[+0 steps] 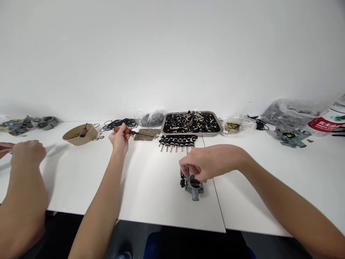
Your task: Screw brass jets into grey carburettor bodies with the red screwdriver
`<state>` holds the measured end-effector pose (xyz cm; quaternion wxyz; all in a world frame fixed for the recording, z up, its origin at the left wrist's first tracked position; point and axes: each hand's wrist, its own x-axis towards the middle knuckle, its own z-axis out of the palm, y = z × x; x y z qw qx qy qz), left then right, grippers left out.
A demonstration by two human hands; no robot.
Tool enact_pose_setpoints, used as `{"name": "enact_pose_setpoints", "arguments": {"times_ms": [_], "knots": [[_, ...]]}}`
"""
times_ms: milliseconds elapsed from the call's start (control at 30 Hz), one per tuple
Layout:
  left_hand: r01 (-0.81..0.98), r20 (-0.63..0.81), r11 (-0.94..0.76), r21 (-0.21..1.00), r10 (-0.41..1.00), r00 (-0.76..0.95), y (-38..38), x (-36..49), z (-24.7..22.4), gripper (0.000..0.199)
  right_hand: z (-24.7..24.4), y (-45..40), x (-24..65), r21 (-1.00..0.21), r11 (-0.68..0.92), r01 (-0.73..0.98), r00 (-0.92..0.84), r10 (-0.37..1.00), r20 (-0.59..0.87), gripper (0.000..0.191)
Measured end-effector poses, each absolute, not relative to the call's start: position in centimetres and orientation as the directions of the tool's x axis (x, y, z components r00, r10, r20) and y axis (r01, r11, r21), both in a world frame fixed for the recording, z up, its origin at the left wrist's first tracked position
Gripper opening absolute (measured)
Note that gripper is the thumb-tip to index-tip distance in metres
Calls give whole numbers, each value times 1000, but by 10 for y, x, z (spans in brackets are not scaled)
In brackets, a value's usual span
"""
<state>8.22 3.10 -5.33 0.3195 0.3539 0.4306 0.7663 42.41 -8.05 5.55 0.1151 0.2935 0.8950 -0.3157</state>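
My left hand (120,139) is wrapped round the red handle of a screwdriver (126,131). Its dark shaft points right, with the tip over a spread of small brass parts (147,134). On the table in front of me sits a grey metal carburetor (195,194), its round bore facing me. Over its top, my right hand (201,163) has its fingers curled and pinched downward. Whatever those fingertips hold is hidden, and I cannot tell whether they touch the carburetor. Just beyond it lie rows of black-capped adjuster screws (176,143) with brass-coloured ends.
A metal tray (221,130) of black and brass parts stands at the wall. Left are black rubber rings (118,124) and a paper bowl (81,138) with another screwdriver (83,131). Right are bagged brass pieces (233,126) and another carburetor (292,136). A co-worker's hand (29,153) works at far left.
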Motion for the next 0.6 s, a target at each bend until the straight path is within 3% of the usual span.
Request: {"name": "enact_pose_setpoints", "arguments": {"times_ms": [233, 600], "knots": [[-195, 270, -431, 881, 797, -541, 30, 83, -52, 35, 49, -82, 416, -482, 662, 574, -813, 390, -432, 34], [-175, 282, -432, 885, 794, -538, 28, 85, -51, 34, 37, -90, 414, -353, 685, 637, -762, 491, -422, 42]]}}
